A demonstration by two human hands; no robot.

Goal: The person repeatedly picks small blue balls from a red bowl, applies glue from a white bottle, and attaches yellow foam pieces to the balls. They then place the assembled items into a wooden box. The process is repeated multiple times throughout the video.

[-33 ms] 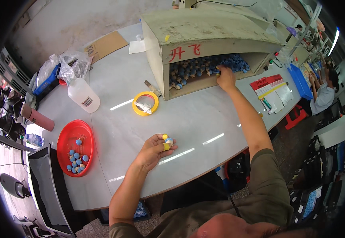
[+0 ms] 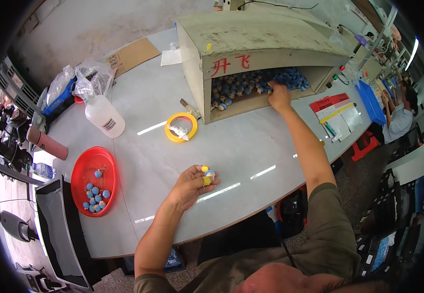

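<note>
My left hand, with yellow covers on its thumb and a finger, is raised over the table and pinches a small blue-and-beige ball-shaped figure. Far in front, my right hand reaches into the open front of a worn beige metal box. Its fingers are curled at the edge of a pile of similar small figures; what they grip, if anything, is hidden. On the left, a red oval tray bears several more of these blue-and-beige pieces.
A roll of yellow tape lies left of the box, with a white plastic bottle beyond it. A pink flask stands by the left edge. Red-and-white papers and a blue bin are right; a co-worker sits beyond.
</note>
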